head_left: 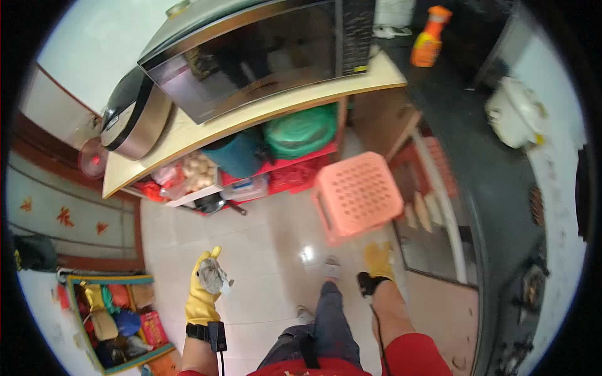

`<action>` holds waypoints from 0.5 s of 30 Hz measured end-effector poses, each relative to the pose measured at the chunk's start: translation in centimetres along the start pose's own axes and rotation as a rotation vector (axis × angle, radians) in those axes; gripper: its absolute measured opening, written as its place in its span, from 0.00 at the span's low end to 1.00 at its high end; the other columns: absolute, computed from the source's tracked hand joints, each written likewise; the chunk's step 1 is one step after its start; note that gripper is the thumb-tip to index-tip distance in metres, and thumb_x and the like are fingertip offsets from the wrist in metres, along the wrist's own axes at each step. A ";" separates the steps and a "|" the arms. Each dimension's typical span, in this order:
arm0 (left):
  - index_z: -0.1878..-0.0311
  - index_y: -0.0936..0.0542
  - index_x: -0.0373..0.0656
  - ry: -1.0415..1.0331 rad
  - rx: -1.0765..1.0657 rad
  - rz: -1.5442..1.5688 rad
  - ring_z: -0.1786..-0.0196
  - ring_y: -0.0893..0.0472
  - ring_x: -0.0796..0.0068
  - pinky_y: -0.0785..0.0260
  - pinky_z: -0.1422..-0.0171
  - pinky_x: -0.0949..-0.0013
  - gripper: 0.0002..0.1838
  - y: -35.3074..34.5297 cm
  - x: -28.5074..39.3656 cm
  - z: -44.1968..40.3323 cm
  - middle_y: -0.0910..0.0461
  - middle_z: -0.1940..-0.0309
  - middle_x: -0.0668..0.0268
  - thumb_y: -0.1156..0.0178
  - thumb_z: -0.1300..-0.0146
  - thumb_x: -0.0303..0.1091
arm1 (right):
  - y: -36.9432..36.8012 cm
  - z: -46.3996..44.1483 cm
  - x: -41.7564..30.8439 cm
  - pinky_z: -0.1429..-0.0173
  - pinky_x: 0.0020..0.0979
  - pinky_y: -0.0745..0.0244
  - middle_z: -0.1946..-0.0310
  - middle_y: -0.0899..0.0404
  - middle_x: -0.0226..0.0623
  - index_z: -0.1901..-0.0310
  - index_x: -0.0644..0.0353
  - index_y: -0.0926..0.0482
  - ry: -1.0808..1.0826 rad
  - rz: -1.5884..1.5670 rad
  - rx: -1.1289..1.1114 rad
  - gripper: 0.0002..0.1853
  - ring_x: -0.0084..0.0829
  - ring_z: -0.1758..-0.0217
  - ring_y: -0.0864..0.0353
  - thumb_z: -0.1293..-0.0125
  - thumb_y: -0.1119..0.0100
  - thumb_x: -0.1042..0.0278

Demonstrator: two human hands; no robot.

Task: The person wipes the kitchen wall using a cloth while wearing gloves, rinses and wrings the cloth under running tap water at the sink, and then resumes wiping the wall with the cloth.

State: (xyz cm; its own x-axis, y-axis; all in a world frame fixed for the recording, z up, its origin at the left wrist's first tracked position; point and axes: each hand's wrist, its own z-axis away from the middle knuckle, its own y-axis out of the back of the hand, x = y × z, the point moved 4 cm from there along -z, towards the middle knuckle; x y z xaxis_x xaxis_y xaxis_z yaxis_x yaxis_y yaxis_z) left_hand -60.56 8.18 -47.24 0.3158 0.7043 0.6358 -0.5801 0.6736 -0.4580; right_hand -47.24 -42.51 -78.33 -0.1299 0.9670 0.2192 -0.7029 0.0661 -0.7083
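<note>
My left hand (204, 294), in a yellow glove with a black strap and small box at the wrist, is closed round a crumpled grey cloth (212, 276). It hangs over the tiled floor. My right hand (379, 260), also in a yellow glove, is smeared by motion, so its fingers cannot be made out. Just beyond it stands a pink plastic stool (359, 193) with a perforated top. A small gap seems to part hand and stool, though contact is hard to judge.
Ahead is a wooden shelf unit (276, 103) bearing a microwave (257, 56) and a rice cooker (135, 116). A frying pan (213, 202) lies low beneath it. An orange spray bottle (429, 39) stands on the dark counter (501, 207) at right. A filled rack (119, 319) is at lower left.
</note>
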 end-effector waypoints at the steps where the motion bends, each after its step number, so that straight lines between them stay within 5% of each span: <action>1: 0.32 0.28 0.54 -0.034 -0.048 -0.052 0.82 0.24 0.66 0.27 0.67 0.50 0.26 5.3 0.5 -1.3 0.24 0.83 0.70 0.55 0.26 0.55 | -1.7 0.1 0.8 0.27 0.50 0.41 0.32 0.31 0.35 0.32 0.55 0.34 0.133 0.123 0.159 0.27 0.39 0.29 0.34 0.25 0.55 0.49; 3: 0.32 0.28 0.62 -0.073 -0.051 -0.093 0.84 0.24 0.65 0.28 0.66 0.41 0.25 7.0 1.4 -2.4 0.24 0.84 0.70 0.58 0.25 0.57 | -3.7 -1.7 2.4 0.29 0.47 0.37 0.33 0.31 0.34 0.31 0.54 0.34 0.205 0.267 0.348 0.27 0.38 0.30 0.33 0.25 0.54 0.47; 5: 0.34 0.26 0.65 -0.057 0.214 0.022 0.88 0.30 0.65 0.29 0.67 0.42 0.23 4.2 2.7 0.0 0.29 0.87 0.71 0.57 0.25 0.58 | -4.0 -6.2 1.6 0.21 0.42 0.46 0.25 0.41 0.37 0.26 0.51 0.41 0.238 0.174 0.101 0.31 0.39 0.23 0.43 0.23 0.62 0.42; 7: 0.35 0.25 0.66 -0.028 0.414 0.160 0.89 0.35 0.66 0.31 0.70 0.45 0.23 5.2 2.8 0.2 0.34 0.89 0.72 0.55 0.26 0.59 | -5.4 -7.9 2.9 0.22 0.45 0.43 0.25 0.40 0.37 0.26 0.50 0.41 0.275 0.419 -0.062 0.33 0.40 0.24 0.42 0.25 0.60 0.41; 9: 0.35 0.25 0.58 0.037 0.313 0.169 0.82 0.21 0.56 0.27 0.69 0.37 0.25 6.7 2.3 0.1 0.21 0.83 0.62 0.52 0.28 0.58 | -7.3 -8.3 4.2 0.24 0.48 0.40 0.26 0.40 0.37 0.26 0.50 0.41 0.320 0.653 -0.244 0.34 0.42 0.24 0.40 0.26 0.58 0.39; 11: 0.36 0.24 0.50 -0.019 0.313 0.199 0.81 0.20 0.55 0.25 0.72 0.45 0.26 9.5 1.6 -0.5 0.20 0.82 0.60 0.52 0.27 0.56 | -8.2 -8.5 5.4 0.23 0.53 0.42 0.24 0.42 0.33 0.25 0.47 0.43 0.229 0.541 -0.412 0.34 0.43 0.24 0.41 0.26 0.56 0.40; 15: 0.34 0.27 0.44 0.090 0.242 0.368 0.81 0.20 0.54 0.23 0.71 0.51 0.27 10.3 1.3 -1.2 0.21 0.81 0.64 0.52 0.26 0.52 | -7.9 -8.9 8.2 0.24 0.57 0.42 0.24 0.43 0.35 0.25 0.47 0.43 0.194 0.463 -0.301 0.34 0.44 0.24 0.41 0.26 0.56 0.39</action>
State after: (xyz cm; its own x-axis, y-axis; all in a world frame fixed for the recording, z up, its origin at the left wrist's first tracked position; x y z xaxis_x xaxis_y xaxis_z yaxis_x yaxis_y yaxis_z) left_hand -65.27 16.29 -51.90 0.1132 0.9111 0.3964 -0.8214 0.3102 -0.4785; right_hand -36.52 -32.95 -76.86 -0.2258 0.9372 -0.2656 -0.3702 -0.3348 -0.8665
